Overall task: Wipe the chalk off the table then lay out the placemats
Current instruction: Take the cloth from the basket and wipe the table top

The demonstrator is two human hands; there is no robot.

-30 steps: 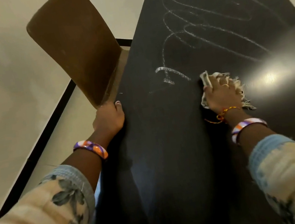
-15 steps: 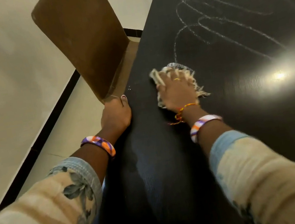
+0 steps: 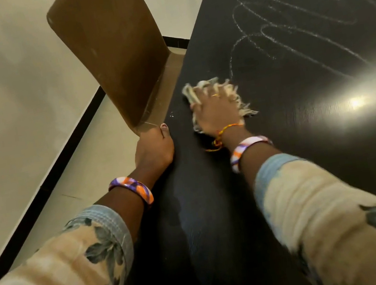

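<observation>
— Where is the frayed cream cloth (image 3: 237, 99)?
— Mid-frame on the black table (image 3: 335, 167), pressed flat under the right hand (image 3: 216, 110)'s spread fingers, below the white chalk loops (image 3: 298, 21).
— The left hand (image 3: 153, 148)?
— Curled over the table's left edge.

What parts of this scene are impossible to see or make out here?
All in the head view:
- Cloth: mostly covered by the right hand; only its frayed fringe shows.
- Left hand: its fingers curl over the table edge, so its grip is hidden.
- Chalk: cut off by the right edge and washed out by glare.
- Chair: seat hidden under the table.
- Placemats: none in view.
</observation>
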